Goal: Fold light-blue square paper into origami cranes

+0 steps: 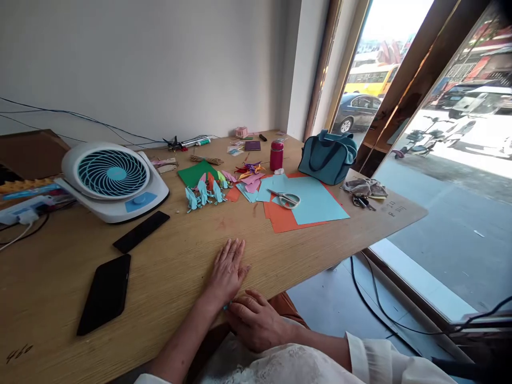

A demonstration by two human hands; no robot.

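At the bottom middle, the left hand (229, 269) is lying flat on the table (180, 256). Just beside its wrist, a blue scrap (226, 307) is peeking out at the fingers of the right hand (256, 320), the nearer one. Whether they are pinching it, I can't tell.

White top (296, 365) with lace-like pattern, loose white right sleeve (394, 362), banded cuff (356, 351), bare forearms (186, 328)

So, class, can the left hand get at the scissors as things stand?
Probably yes: the scissors lie uncovered on coloured paper, and nothing stands between them and the left hand, palm down on the table, though a stretch seems needed.
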